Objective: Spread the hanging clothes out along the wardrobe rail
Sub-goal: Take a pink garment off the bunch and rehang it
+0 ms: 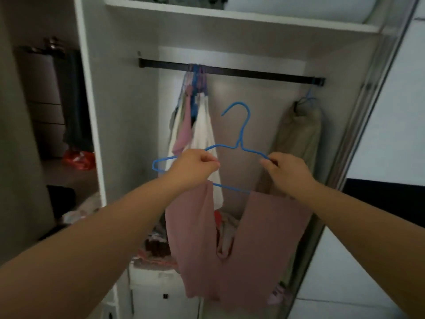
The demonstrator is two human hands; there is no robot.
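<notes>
Blue wire makes up the hanger (pixel 239 143) held up in front of the open wardrobe, its hook free in the air below the dark rail (pixel 253 73) and touching nothing. The left hand (pixel 195 165) has its fingers curled round the hanger's left shoulder, and the right hand (pixel 285 169) pinches the right shoulder wire between thumb and fingers. Pink trousers (pixel 230 249) are draped over the hanger's bottom bar, both legs hanging down between the person's forearms. On the rail, a tight bunch of clothes (pixel 195 125) in white, pink and cream hangs left of the middle, hooks crowded together. Well apart from it, at the rail's right end, a beige garment (pixel 301 139) hangs alone on another blue hanger. A white shelf (pixel 230 16) runs above the rail, and more clothes lie heaped (pixel 158 247) on the wardrobe floor.
</notes>
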